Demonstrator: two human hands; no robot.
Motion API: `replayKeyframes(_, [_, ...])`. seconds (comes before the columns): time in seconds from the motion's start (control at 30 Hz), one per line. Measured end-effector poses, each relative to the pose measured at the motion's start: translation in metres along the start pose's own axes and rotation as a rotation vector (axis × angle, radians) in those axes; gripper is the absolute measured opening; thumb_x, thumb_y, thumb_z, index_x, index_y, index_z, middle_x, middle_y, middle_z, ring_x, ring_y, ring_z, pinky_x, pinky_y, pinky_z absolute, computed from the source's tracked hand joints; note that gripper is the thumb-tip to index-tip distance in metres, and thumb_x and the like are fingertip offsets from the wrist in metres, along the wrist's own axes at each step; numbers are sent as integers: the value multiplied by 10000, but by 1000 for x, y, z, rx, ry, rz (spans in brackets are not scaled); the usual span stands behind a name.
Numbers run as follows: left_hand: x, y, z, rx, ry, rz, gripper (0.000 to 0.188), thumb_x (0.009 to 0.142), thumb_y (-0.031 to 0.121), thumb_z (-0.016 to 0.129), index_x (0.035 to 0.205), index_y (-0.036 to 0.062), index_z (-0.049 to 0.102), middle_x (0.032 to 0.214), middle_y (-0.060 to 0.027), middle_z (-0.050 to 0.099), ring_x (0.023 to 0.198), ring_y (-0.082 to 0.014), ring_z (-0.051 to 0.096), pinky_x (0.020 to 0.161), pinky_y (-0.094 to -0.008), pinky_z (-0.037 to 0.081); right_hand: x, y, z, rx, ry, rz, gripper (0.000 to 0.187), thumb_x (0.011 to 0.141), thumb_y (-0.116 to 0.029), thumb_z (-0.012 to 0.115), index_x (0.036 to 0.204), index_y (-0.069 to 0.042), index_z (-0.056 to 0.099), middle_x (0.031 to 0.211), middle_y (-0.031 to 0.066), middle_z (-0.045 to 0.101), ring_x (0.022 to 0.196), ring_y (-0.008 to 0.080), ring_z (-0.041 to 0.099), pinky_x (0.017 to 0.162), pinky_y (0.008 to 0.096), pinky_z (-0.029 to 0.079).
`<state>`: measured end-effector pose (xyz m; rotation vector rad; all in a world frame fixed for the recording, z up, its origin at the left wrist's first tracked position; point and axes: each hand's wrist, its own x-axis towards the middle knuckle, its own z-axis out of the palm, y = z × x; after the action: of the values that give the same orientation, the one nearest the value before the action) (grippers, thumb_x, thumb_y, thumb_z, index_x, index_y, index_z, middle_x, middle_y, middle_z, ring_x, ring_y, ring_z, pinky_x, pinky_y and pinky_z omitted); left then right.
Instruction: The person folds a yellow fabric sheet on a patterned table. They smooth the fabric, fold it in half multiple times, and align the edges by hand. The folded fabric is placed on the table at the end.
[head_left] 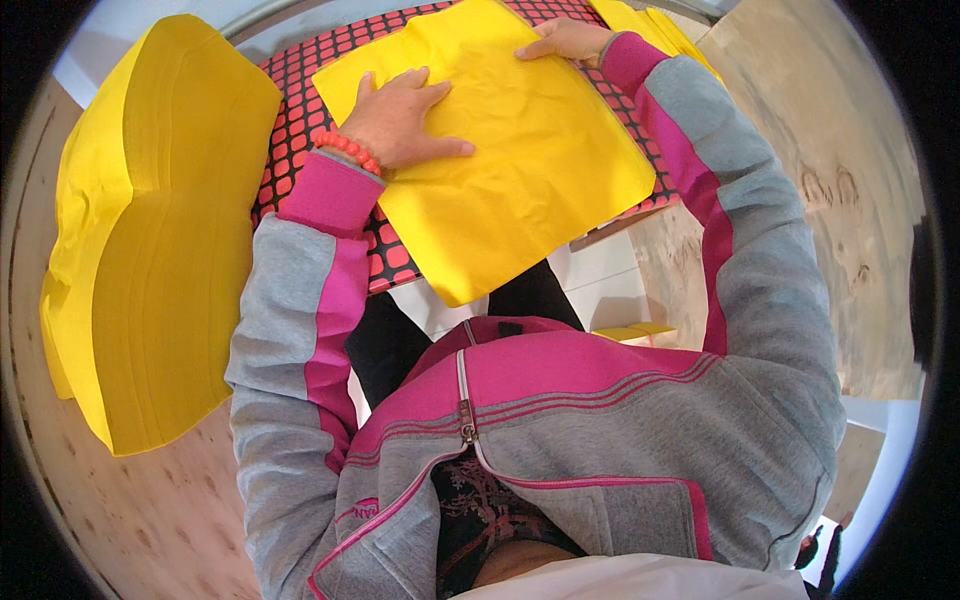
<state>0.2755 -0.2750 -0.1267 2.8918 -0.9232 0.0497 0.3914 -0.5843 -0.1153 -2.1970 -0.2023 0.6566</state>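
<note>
Head view: we spread left hand (398,122) open on yellow rectangular fabric sheet (520,195) atop red-black patterned cloth (292,105); right hand (568,42) at edge, grip unclear. Overhang past cloth could drag sheet if palm lifts.

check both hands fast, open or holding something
Left hand: open, fingers spread, palm down on the yellow sheet.
Right hand: at the sheet's far right edge; whether it grips cannot be told.
</note>
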Motion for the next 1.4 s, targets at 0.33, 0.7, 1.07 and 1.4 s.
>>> replayKeyframes(0.33, [-5,-15,-6,73,184,-1,903,811,709,687,1489,135,525,1567,-188,447,1479,-341,385,1185,-706,121,-3,39,-4,510,264,228,395,963,-219,694,1290,-8,623,1097,117,744,893,223,742,777,367,622])
replayKeyframes(0.7, [-125,151,-25,-119,520,91,819,753,518,806,1408,88,570,1421,-190,570,1386,-343,487,1158,-695,185,-129,40,83,912,309,89,343,978,-118,645,1297,-9,578,1252,99,670,1148,206,665,1049,365,542])
replayKeyframes(1.07, [-73,194,15,428,519,-110,479,814,260,695,1223,12,668,1076,-151,685,1139,-305,614,1166,-671,227,-164,31,139,1116,320,-125,341,997,-73,594,1322,11,534,1303,137,627,1178,253,643,1015,390,558])
replayKeyframes(1.4, [-37,221,36,401,646,-90,461,863,238,653,1271,25,628,956,-102,668,995,-280,654,1163,-656,257,-157,48,146,1236,366,-140,239,1002,-91,599,1215,17,608,1185,126,668,1019,231,677,847,394,595])
